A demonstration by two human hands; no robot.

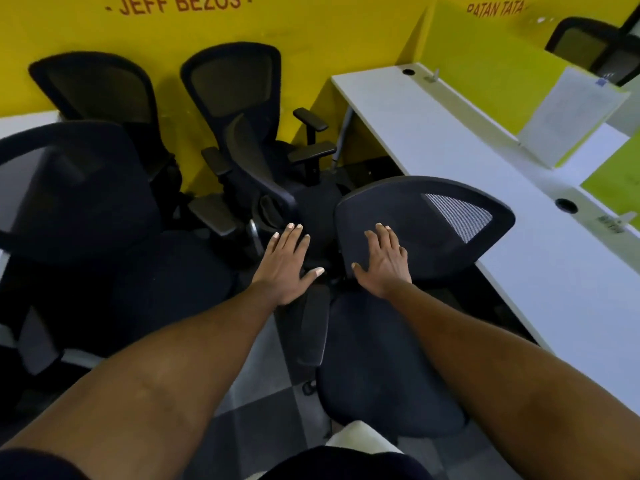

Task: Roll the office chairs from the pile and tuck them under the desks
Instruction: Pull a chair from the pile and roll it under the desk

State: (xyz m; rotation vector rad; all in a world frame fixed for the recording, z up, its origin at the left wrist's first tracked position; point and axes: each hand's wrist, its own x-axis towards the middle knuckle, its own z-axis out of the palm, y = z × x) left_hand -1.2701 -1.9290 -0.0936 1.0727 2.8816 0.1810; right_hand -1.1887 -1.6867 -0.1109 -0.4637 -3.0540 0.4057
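The nearest office chair (pixel 388 358) is standing at 5 o'clock, just beside the white desk (pixel 485 174) and not under it; its backrest (pixel 433 216) is reaching as far as the desk's near edge. The right hand (pixel 384 261) is lying flat on that backrest, fingers straight and close together, gripping nothing; the left hand (pixel 287 265) is spreading open at its 9 o'clock, thumb out, over the dark gap between chairs. Whether it is touching anything I cannot tell. The two hands are lying apart, side by side.

Three more chairs are crowding the pile: a near chair (pixel 69 202) at 9 o'clock, a left wall chair (pixel 100 95) at 11 o'clock and a right wall chair (pixel 235 81) at 12 o'clock, both against the yellow wall (pixel 346 36); a fifth chair (pixel 585 43) is showing at 2 o'clock behind the green partition (pixel 485 64) — five chairs in all. The desk is running from 1 to 4 o'clock, carrying two round openings — a far cable hole (pixel 408 71) and a near cable hole (pixel 566 205); one white panel (pixel 568 116) is standing along its back.
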